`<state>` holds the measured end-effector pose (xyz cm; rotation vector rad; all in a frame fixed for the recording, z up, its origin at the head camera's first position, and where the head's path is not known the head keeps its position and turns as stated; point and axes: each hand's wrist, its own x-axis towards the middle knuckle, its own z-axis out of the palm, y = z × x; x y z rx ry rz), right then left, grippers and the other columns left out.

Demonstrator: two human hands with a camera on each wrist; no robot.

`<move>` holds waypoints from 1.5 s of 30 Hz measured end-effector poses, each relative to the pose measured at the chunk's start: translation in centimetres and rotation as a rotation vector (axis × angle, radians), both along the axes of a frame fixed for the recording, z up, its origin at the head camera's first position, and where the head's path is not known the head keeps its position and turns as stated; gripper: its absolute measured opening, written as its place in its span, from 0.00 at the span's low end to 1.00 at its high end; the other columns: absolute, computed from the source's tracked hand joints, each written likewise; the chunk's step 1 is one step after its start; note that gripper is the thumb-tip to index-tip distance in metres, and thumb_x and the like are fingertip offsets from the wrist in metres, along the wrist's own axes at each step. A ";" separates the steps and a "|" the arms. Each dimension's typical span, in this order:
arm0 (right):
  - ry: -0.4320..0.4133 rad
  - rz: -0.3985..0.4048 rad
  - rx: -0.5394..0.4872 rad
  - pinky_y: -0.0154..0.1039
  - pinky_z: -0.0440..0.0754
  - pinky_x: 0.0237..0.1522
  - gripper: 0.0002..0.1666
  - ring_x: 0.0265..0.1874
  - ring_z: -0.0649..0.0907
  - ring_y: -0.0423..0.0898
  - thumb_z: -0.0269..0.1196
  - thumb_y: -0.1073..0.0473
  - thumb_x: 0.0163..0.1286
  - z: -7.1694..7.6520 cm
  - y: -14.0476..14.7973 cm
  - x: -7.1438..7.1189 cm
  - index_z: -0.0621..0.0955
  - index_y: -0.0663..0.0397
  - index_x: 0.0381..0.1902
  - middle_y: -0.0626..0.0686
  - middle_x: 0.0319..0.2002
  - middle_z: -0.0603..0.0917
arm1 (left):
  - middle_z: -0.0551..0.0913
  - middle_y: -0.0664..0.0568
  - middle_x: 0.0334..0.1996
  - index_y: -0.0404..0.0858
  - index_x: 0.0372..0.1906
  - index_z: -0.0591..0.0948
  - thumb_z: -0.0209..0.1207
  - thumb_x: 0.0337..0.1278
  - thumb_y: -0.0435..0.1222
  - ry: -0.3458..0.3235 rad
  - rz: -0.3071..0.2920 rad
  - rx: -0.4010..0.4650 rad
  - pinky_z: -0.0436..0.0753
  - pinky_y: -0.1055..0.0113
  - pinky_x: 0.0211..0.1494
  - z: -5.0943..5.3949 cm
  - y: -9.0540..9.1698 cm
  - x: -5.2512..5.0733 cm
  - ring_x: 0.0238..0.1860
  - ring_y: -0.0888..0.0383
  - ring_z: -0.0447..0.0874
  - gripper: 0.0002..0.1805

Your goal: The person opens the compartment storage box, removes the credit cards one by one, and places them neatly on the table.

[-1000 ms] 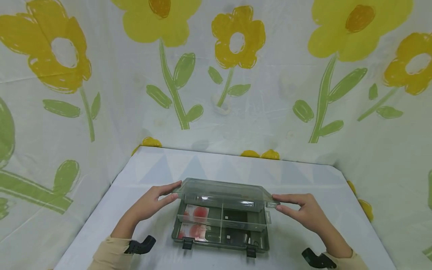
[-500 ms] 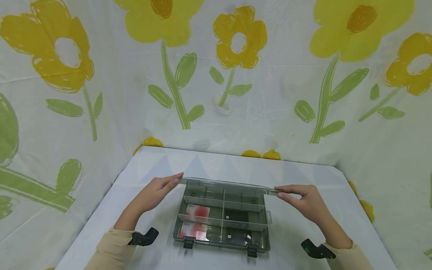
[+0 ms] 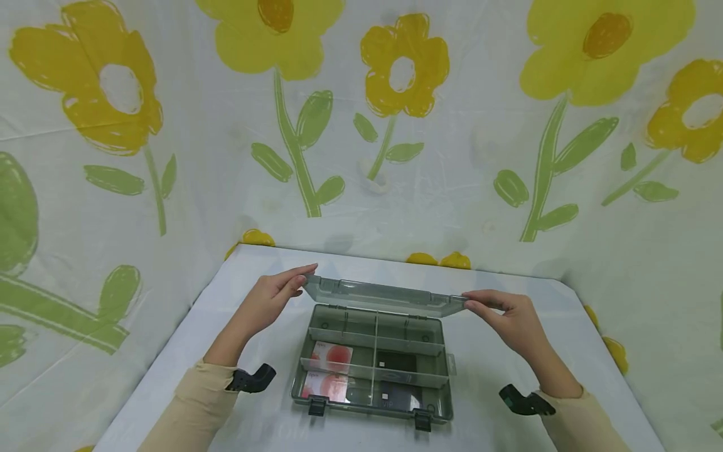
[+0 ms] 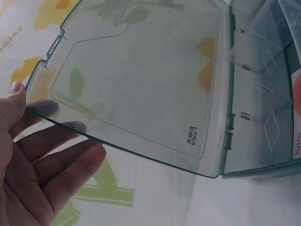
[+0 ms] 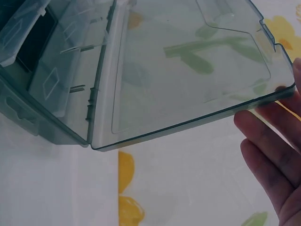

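Observation:
A translucent grey-green plastic divided box [image 3: 344, 319] sits on the table, its hinged lid [image 3: 384, 296] raised past upright and leaning back. My left hand [image 3: 261, 307] pinches the lid's left corner between thumb and fingers; the left wrist view shows the fingers [image 4: 70, 174] behind the clear plastic. At the opposite corner, my right hand [image 3: 516, 323] pinches the lid too, its fingers [image 5: 270, 136] along the underside in the right wrist view. Inside the box lie two red-and-white cards [image 3: 326, 386] on the left and two flat black pieces [image 3: 400, 395] on the right.
Two dark latches [image 3: 317, 407] hang at the box's front edge. Thin clear dividers [image 3: 375, 351] split the inside into compartments. A white table [image 3: 243, 433] with pale blue triangles lies beneath, and flower-printed cloth [image 3: 452, 157] encloses its back and sides.
The lid has swung up and away from over the box to behind it, showing the rear compartments. Both hands have moved up and away with its corners. The box has stayed in place.

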<state>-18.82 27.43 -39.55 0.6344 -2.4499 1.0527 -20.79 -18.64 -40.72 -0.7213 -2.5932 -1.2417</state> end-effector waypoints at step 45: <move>0.119 0.080 -0.151 0.21 0.83 0.44 0.26 0.44 0.88 0.45 0.65 0.82 0.62 -0.6 -1.9 -5.0 0.80 0.67 0.58 0.66 0.51 0.85 | 0.73 0.36 0.69 0.56 0.82 0.55 0.57 0.75 0.39 0.014 0.020 0.087 0.80 0.47 0.64 -1.2 1.1 -3.7 0.64 0.41 0.79 0.38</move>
